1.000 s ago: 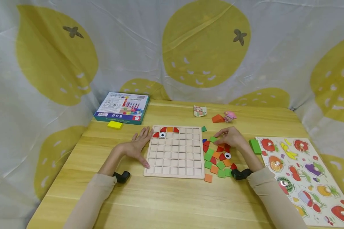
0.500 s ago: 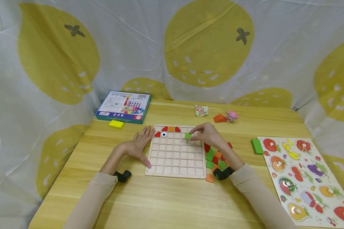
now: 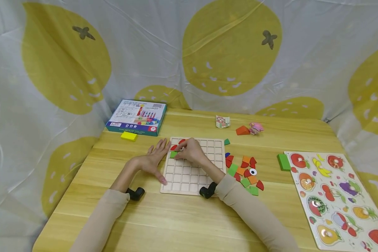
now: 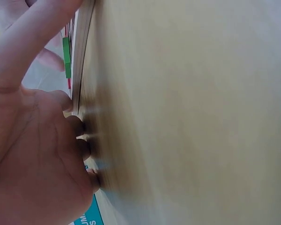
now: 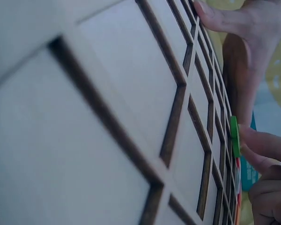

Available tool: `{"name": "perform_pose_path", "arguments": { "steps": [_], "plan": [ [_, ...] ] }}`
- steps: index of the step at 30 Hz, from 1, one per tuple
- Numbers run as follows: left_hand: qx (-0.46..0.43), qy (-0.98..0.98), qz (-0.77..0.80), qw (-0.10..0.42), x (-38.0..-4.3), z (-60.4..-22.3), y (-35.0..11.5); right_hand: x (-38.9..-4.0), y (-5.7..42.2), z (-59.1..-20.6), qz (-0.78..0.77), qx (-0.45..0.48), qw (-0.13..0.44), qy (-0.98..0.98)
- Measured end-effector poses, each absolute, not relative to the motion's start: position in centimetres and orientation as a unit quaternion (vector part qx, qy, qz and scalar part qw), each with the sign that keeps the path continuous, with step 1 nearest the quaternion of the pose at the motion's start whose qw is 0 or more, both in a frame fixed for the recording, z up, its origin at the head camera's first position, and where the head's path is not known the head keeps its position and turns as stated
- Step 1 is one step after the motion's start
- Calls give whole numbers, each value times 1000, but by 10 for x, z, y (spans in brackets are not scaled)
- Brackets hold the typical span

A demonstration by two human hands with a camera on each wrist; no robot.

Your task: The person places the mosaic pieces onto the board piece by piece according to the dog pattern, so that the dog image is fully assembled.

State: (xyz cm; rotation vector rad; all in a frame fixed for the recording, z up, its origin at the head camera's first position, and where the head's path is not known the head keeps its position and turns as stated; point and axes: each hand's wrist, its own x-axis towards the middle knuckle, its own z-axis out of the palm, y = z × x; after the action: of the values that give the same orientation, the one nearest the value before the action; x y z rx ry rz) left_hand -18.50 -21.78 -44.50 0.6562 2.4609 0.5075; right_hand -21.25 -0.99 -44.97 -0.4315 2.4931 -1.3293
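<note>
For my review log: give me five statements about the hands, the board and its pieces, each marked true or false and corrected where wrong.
1. The left hand is at the board's left edge. True.
2. The right hand touches a green square. True.
3. The green square is by the board's right edge. False: it is near the left edge.
4. Loose pieces lie right of the board. True.
5. The loose pieces are all red. False: green and orange ones show too.

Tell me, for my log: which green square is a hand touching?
The green square at the grid's left edge, touched by the right hand; others lie off-grid.
</note>
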Motion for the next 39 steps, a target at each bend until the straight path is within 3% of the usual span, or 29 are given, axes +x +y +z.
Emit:
{"name": "perform_pose_path", "arguments": {
  "steps": [16, 22, 26, 33, 39],
  "plan": [
    [252, 910, 193, 266, -184, -447, -214, -218, -16, -453, -461, -121, 157, 865],
    [249, 913, 186, 265, -184, -445, -213, -219, -5, -447, -478, -176, 172, 843],
    [247, 913, 184, 267, -183, -444, -211, -218, 27, -429, -464, -195, 157, 850],
    [240, 915, 187, 264, -182, -445, -212, -212, 129, -411, -438, -148, 118, 879],
    [237, 916, 189, 263, -182, -443, -215, -208, 185, -430, -423, -101, 179, 883]
  ]
}}
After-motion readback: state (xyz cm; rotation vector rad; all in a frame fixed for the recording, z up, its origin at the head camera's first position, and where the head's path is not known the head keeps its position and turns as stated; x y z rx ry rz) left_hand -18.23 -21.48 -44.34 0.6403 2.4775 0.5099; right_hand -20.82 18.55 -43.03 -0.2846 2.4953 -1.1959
